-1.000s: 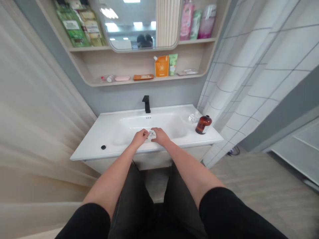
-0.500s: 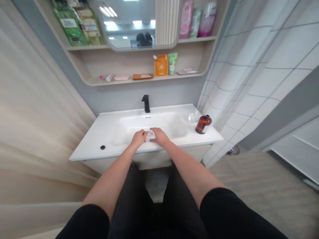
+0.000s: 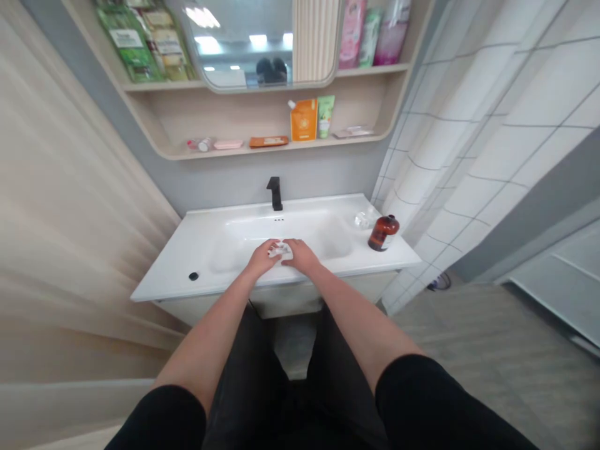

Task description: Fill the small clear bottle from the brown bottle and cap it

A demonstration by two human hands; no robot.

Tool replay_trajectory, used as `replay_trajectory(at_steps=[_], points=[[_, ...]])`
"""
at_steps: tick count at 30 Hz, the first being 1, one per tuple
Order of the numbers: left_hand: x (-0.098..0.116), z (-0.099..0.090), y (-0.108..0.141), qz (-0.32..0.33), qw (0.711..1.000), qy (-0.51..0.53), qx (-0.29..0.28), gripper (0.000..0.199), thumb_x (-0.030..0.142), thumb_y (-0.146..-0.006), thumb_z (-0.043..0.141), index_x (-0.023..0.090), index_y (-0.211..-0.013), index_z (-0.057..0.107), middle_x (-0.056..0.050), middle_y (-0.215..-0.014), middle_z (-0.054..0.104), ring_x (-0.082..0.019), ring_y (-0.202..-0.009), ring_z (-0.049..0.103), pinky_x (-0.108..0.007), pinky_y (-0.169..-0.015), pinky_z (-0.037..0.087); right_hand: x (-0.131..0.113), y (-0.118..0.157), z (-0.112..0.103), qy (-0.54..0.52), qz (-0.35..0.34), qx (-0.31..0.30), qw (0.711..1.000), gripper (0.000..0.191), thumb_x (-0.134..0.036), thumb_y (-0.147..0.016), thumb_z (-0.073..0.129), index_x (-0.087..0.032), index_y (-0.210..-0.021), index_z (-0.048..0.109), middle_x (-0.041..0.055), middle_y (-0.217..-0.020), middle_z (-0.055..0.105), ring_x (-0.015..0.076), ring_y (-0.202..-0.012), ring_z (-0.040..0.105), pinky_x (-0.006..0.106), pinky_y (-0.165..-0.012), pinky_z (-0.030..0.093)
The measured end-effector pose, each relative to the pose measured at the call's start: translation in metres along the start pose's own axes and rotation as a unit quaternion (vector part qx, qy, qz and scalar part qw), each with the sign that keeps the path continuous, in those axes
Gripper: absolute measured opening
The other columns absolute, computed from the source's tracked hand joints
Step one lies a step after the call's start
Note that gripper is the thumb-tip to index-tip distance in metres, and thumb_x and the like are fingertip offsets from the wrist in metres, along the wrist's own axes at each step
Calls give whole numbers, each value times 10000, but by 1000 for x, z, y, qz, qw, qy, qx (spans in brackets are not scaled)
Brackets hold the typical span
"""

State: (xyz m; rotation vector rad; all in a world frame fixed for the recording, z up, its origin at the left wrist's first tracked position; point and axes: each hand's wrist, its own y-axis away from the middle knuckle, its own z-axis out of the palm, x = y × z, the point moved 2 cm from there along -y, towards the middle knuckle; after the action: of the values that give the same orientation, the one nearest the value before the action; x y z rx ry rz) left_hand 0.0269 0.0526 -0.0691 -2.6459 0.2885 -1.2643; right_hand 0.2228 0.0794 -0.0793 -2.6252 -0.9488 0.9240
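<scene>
Over the front of the white washbasin, both my hands meet around a small whitish, partly see-through object, too small to name. My left hand curls its fingers around the object's left side. On the other side my right hand grips it between thumb and fingers. A brown see-through bottle with an uncapped neck and a white label stands on the counter to the right. Beside it lies a clear, crumpled-looking piece. A small round black piece rests on the counter at left.
A black faucet rises behind the basin. The wall shelf above carries an orange pouch, a green tube and several small items. Above hangs a mirror between bottles. Curtains hang at both sides.
My left hand has opened out from a pinch and now spreads around the object's left side, so more of the whitish object shows. My right hand has hardly moved.
</scene>
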Motion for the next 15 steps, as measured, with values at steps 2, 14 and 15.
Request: replay_trajectory(at_steps=[2,14,15], points=[[-2,0,0,-13,1000,-11,-5,305,246,-879,719,234,-1183,711,-63,-1103,781,-241,-1002,731,-393,-929,591,2,0,1,-9,9,-2,1000,813,-248,-757,981,-204,-1483,617,154,-1441,691,335,-1304,651,511,-1168,499],[0,2,0,15,1000,-6,17,366,275,-852,754,221,-1210,696,-112,-1366,687,-205,-946,719,-362,-873,604,5,-1,3,-21,21,-3,1000,824,-279,-750,999,-168,-1479,632,181,-1430,708,345,-1301,672,511,-1164,511],[1,1,0,-7,1000,-18,16,313,311,-885,736,219,-1182,699,-103,-1276,722,-204,-897,714,-369,-871,599,5,-1,3,-22,20,-2,1000,825,-279,-749,999,-173,-1480,632,180,-1436,705,343,-1310,669,510,-1169,508]])
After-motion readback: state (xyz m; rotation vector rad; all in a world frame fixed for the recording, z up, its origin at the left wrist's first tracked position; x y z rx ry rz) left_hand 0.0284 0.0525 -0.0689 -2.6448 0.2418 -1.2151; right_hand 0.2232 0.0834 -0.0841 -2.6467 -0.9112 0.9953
